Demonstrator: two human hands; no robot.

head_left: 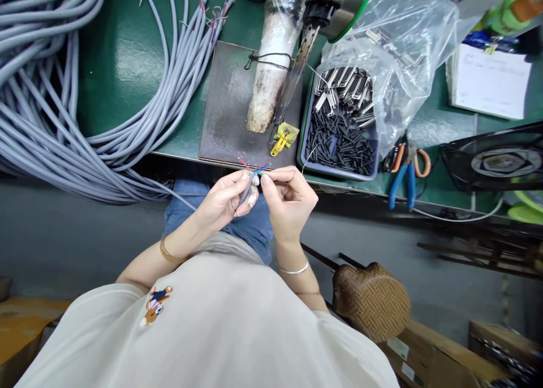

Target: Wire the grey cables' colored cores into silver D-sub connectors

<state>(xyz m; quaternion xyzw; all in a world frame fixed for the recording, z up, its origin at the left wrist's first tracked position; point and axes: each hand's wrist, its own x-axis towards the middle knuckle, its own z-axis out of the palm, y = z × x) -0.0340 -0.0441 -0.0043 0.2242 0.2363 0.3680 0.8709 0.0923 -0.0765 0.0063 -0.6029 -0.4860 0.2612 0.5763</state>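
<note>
At nine o'clock a thick coil of grey sheathed cables [38, 94] is lying across the green bench top [123, 60] and spilling over its front edge. The left hand [223, 202] is pinching closed around a single grey cable end [247, 189], which is sitting at the centre, just off that edge and above the lap. Its long axis is running from seven o'clock to one o'clock, with its stripped red, blue and green wires [254, 166] fanning out toward twelve and two o'clock. The right hand [289, 202] is pressing thumb and forefinger shut on those wires.

A dark metal plate [227, 111] is lying at twelve o'clock. At two o'clock a blue tray of black sleeves [335, 173] is sitting under a clear plastic bag [403, 43]. Blue-and-orange-handled pliers [405, 170] are resting at three o'clock by the edge. A white paper pad [487, 80] is showing marks too small to read. The hands are working in the narrow gap between bench edge and body.
</note>
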